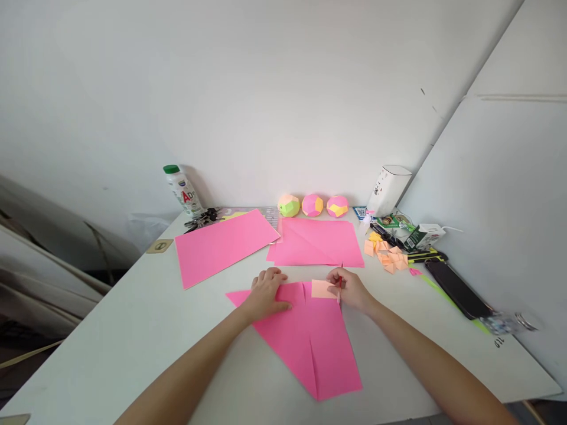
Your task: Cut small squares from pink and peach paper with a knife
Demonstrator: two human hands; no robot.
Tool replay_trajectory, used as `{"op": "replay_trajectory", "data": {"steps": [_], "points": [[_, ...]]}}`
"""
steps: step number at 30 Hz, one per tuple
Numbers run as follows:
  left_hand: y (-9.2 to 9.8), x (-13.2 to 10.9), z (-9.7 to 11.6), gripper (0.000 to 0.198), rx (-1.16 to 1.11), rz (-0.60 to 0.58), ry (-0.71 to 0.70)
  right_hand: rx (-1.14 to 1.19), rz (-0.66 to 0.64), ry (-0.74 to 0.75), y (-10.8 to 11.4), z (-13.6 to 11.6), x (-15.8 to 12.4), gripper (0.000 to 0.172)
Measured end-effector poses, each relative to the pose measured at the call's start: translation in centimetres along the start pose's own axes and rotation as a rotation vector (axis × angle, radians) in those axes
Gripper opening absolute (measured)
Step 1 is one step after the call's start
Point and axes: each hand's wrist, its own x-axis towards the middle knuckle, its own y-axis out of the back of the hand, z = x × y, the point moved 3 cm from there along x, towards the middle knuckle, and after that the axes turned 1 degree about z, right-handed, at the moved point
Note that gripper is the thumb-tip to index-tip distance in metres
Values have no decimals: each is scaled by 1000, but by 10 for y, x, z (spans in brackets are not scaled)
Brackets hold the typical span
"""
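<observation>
A large pink sheet of paper (330,348) with creases lies before me on the white table, one side slanting to a point. On its upper left part rests my left hand (267,295), fingers spread and pressing down, holding nothing. A small pale orange paper rectangle (322,289) lies at the sheet's upper right. My right hand (349,287) is closed around a slim red pen (341,282), with fingertips also touching the orange paper's right end. The pen's lower end reaches near the sheet's right edge; whether it touches the paper I cannot tell.
Pink sheets (225,245) and a further pink stack (316,242) lie behind. Three folded-paper balls (312,205) line the wall. Folded orange pieces (390,257), a black phone (458,289) and a white box (388,190) are at right. A bottle (185,192) and keys (204,219) stand left.
</observation>
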Motion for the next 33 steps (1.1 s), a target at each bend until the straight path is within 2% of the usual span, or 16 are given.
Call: {"op": "replay_trajectory", "data": {"steps": [5, 10, 12, 15, 19, 21, 23, 27, 29, 33], "points": [[-4, 5, -3, 22, 9, 49, -28, 96, 147, -26, 8, 0, 5, 19], [1, 17, -15, 30, 50, 98, -75, 144, 338, -63, 33, 3, 10, 20], [9, 25, -23, 30, 76, 125, -95, 168, 363, -87, 45, 4, 7, 24], [23, 38, -37, 31, 113, 154, -141, 211, 297, -127, 53, 6, -3, 30], [31, 44, -39, 29, 154, 187, -186, 251, 119, -177, 41, 7, -23, 30], [24, 36, -28, 39, 169, 224, -180, 258, 45, -190, 31, 8, -32, 29], [9, 22, -9, 46, 174, 231, -192, 250, 1, -193, 22, 9, -37, 28], [-27, -9, 23, 60, 168, 101, -318, 211, -31, -177, 15, 9, -39, 22], [-36, -17, 26, 60, 158, 37, -365, 200, -44, -165, 14, 6, -39, 19], [-33, -22, 19, 64, 170, -66, -418, 184, -74, -145, 10, -3, -44, 17]]}}
